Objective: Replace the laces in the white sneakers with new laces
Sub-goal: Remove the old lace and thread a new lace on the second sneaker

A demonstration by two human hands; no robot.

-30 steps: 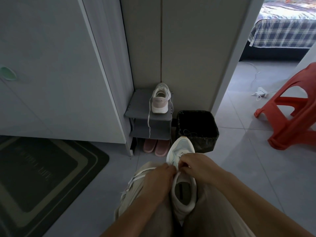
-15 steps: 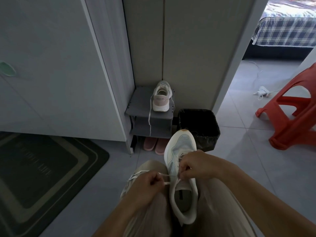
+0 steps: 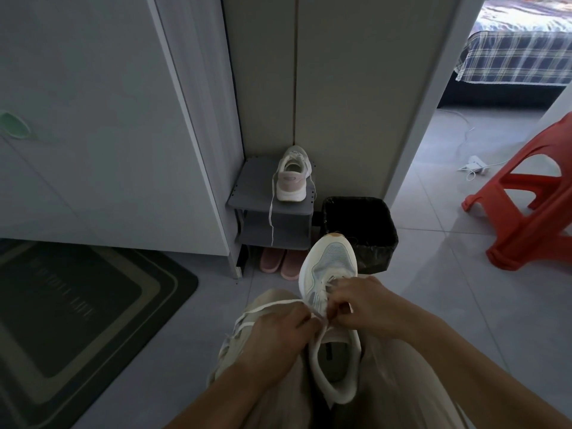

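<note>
Under both sets of curled fingers, the white sneaker [image 3: 332, 267] lies in the lap, toe pointing away. There the left hand [image 3: 278, 332] pinches the white lace [image 3: 269, 305] beside the eyelets; slack loops off to the left of those fingers, over the knee. Just opposite, the right hand [image 3: 362, 305] pinches the lace too. Both forearms reach forward, hands nearly touching.

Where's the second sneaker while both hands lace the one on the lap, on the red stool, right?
No: the head view shows the second sneaker on the grey shoe rack, not the red stool. The left hand and right hand do lace the lap sneaker.
</note>
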